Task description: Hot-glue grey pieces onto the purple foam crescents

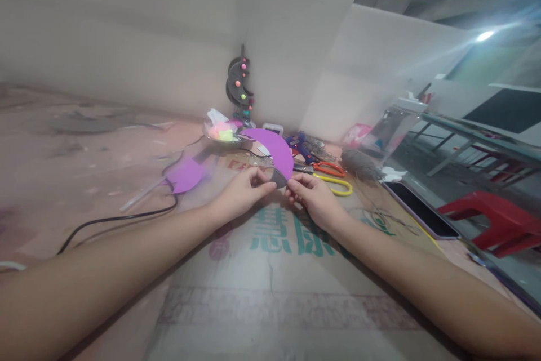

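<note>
A purple crescent-shaped piece [282, 150] is held up over the printed cardboard [270, 276], with a dark grey patch [278, 178] at its lower end. My left hand [249, 189] pinches that dark patch between thumb and finger. On the other side, my right hand [310, 195] pinches the lower right edge of the purple piece, its fingers curled. Behind stands a dark crescent ornament [240, 85] with small coloured balls. Another purple piece [187, 175] lies to the left.
Beyond my hands are a bowl [224, 134] of coloured bits, a blue glue gun [300, 147], orange-handled scissors [329, 168] and yellow-handled scissors [340, 185]. At right are grey yarn [361, 165], a clear container [391, 127] and a phone [420, 210]. A black cable [114, 218] crosses the left.
</note>
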Motion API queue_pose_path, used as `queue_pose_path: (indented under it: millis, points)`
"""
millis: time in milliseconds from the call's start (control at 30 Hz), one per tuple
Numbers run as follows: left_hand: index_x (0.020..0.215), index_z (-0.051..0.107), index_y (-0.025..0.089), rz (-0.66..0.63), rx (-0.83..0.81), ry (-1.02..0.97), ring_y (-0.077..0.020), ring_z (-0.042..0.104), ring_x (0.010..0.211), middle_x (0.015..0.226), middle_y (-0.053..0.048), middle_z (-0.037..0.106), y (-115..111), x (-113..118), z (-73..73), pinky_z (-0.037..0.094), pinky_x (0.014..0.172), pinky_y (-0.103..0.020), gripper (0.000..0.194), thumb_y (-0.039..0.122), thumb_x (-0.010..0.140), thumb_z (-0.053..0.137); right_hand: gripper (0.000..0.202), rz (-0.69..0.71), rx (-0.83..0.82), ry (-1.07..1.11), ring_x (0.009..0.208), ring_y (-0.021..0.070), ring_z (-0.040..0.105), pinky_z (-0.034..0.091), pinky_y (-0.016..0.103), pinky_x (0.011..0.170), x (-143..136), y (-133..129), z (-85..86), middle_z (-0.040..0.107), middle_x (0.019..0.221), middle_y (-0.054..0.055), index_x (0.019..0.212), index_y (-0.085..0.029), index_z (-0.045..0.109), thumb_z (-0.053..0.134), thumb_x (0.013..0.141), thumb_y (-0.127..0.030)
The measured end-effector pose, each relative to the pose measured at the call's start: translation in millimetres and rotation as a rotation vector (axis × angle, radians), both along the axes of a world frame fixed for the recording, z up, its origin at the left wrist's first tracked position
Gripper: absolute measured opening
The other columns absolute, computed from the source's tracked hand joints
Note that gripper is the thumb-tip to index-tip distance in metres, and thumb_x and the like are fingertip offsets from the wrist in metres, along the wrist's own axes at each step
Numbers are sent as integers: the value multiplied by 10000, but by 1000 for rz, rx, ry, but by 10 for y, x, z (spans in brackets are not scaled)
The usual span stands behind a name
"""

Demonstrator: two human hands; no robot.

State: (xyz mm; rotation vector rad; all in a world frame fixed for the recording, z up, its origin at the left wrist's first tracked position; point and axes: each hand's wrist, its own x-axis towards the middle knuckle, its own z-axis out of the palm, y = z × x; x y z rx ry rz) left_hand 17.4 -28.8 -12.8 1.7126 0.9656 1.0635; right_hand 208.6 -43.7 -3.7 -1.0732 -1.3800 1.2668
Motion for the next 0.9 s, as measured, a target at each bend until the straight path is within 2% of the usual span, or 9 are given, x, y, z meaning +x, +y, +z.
queue_pose_path:
  millis: [200, 400, 533, 633, 700, 900]
  points:
    - [784, 535, 173, 21, 29, 29, -133, 541, 614, 688, -3, 602, 2, -12, -7, 399, 579, -249, 266, 427, 794, 615, 227, 13, 20, -18, 536, 78, 525, 418, 210, 532, -3, -1, -4, 632, 644, -16, 740, -178, 630, 714, 743, -388]
    - [814, 555, 172, 31, -12, 1, -128, 531, 594, 678, 2, 604, -31, -6, 32, 393, 567, -244, 275, 438, 792, 618, 228, -12, 59, -63, 540, 90, 526, 422, 225, 545, -22, -22, 18, 623, 634, -19, 721, -190, 613, 701, 750, -398]
    - [912, 605, 158, 25, -12, 20, -130, 539, 601, 691, -6, 623, -40, -6, 65, 405, 574, -243, 307, 449, 815, 589, 265, 52, 61, -92, 559, 96, 534, 423, 228, 558, -39, -50, 28, 632, 658, -6, 730, -189, 610, 664, 780, -444]
    - [914, 628, 153, 22, -7, 48, -128, 537, 590, 678, -6, 628, -45, -10, 79, 405, 570, -237, 315, 449, 818, 582, 297, 70, 85, -73, 563, 98, 538, 423, 231, 562, -46, -61, 32, 624, 665, -7, 781, -188, 623, 625, 803, -484]
    - [911, 633, 157, 3, -11, 54, -126, 538, 587, 665, 1, 624, -51, -11, 81, 406, 571, -232, 311, 449, 812, 589, 293, 55, 95, -104, 540, 93, 518, 403, 222, 534, -44, -63, 37, 600, 634, -22, 814, -188, 629, 652, 780, -478]
    - [882, 628, 166, -37, -16, 81, -115, 519, 561, 640, 18, 598, -68, -6, 94, 399, 555, -221, 278, 430, 804, 595, 291, 0, 24, -235, 445, 68, 421, 288, 207, 418, -11, -46, 42, 578, 576, -35, 754, -172, 622, 703, 720, -449]
